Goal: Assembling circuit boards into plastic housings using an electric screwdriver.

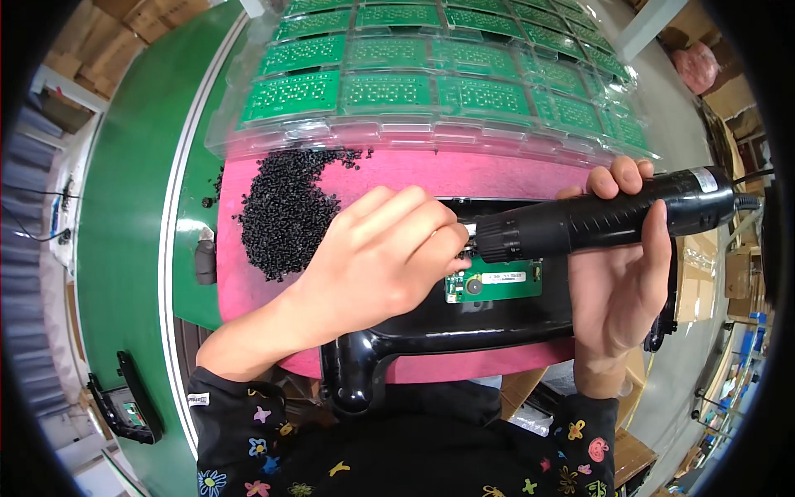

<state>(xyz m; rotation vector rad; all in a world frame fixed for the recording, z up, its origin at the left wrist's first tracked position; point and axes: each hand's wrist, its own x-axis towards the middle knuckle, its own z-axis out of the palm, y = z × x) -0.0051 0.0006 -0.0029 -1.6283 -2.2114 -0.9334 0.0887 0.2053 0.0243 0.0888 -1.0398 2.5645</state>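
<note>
My right hand [617, 273] is wrapped round a black electric screwdriver [542, 230], which lies level with its tip toward the left. Closed in a pinch, my left hand [385, 253] meets the screwdriver's tip; whatever its fingers hold is hidden. Beneath both hands is a black plastic housing [464, 327] with a rounded leg at its near left. Set in that housing is a green circuit board [505, 290] bearing a white label, partly covered by the tool and my left hand. Left of my left hand lies a heap of small black screws [286, 219].
A pink mat [397, 170] lies under the work. Behind it stand clear plastic trays [364, 132] filled with green circuit boards. On the green surface at left is another black housing [124, 402] with a board inside. The screwdriver's cable [754, 176] runs off to the right.
</note>
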